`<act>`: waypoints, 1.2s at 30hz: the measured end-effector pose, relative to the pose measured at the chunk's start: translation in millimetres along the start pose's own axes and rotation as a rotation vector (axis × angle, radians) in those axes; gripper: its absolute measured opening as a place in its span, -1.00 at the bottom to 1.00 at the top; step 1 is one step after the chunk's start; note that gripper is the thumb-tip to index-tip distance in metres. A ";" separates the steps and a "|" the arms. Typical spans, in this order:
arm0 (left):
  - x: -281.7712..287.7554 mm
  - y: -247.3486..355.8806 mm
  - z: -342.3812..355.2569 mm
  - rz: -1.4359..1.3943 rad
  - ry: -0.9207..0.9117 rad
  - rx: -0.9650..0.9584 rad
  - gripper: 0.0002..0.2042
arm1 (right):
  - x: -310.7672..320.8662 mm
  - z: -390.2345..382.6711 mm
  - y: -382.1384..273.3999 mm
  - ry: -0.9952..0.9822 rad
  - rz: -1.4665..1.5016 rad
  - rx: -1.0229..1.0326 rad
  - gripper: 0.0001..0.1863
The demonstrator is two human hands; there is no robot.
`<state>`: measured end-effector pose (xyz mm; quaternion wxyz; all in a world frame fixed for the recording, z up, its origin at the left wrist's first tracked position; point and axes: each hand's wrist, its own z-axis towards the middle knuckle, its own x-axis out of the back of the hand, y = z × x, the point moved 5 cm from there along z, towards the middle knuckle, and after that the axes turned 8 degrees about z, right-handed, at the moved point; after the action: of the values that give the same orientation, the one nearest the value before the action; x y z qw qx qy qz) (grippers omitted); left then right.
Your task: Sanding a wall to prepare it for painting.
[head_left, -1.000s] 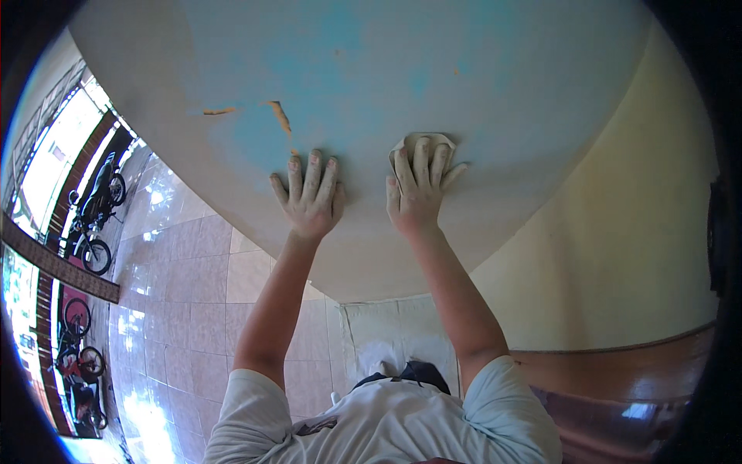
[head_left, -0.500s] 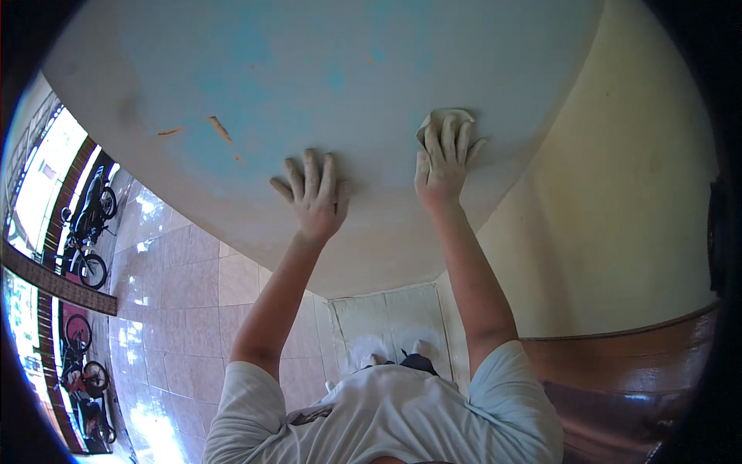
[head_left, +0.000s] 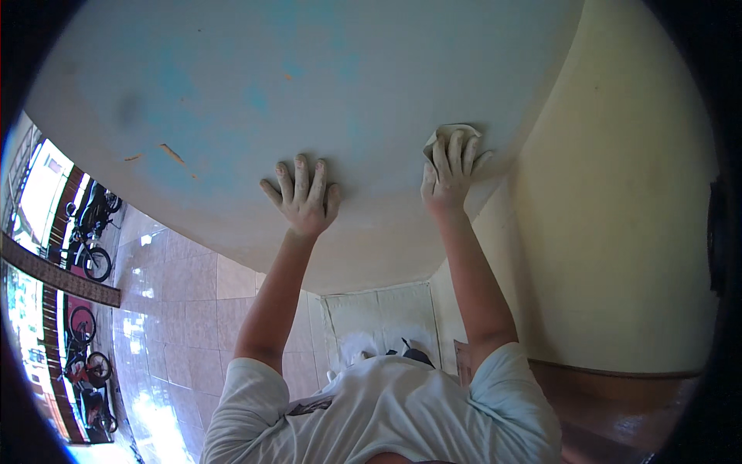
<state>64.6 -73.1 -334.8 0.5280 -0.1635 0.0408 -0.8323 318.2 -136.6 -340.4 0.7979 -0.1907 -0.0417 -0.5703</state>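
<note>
My left hand [head_left: 303, 199] lies against the grey-white wall [head_left: 371, 232], fingers spread and nothing held. To its right, my right hand [head_left: 450, 170] presses a pale, folded sheet of sandpaper [head_left: 459, 131] onto the same wall. The sheet's curled upper edge sticks out past the fingertips; the rest is hidden under the hand. Whitish dust coats both hands. Faint blue patches [head_left: 174, 77] show through the wall's surface, and a chipped brown gouge [head_left: 172, 154] marks it left of my left hand.
A yellowish wall [head_left: 618, 216] meets the grey-white one at a corner on the right. Below are glossy floor tiles [head_left: 185, 309] and a pale, dusty sheet [head_left: 386, 309] by my feet. Motorbikes [head_left: 91, 232] and a bicycle [head_left: 82, 325] stand at the far left.
Both hands have shifted right along the wall, and the right hand with the sandpaper is closer to the corner. The view has turned, so the gouges sit farther left and lower.
</note>
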 end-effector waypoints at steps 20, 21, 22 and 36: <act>1.3 10.8 -74.3 -0.027 -0.117 0.078 -0.53 | -32.6 -106.3 10.3 -0.398 -0.097 -0.067 -0.44; 1.4 5.3 -81.8 -0.048 -0.278 0.144 -0.53 | -29.4 -127.9 8.1 -0.402 -0.100 -0.059 -0.44; -0.4 -8.0 -88.6 -0.058 -0.435 0.212 -0.53 | -27.2 -137.7 1.5 -0.370 -0.063 -0.092 -0.46; 28.9 -144.8 -88.9 0.083 -0.108 0.198 -0.40 | -76.8 -141.5 -63.6 -0.366 -0.148 0.095 -0.42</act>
<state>-100.0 -44.6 -377.2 0.5770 -0.1533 -0.0633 -0.7997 211.4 -135.4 -476.6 0.7409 -0.2499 -0.2268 -0.5806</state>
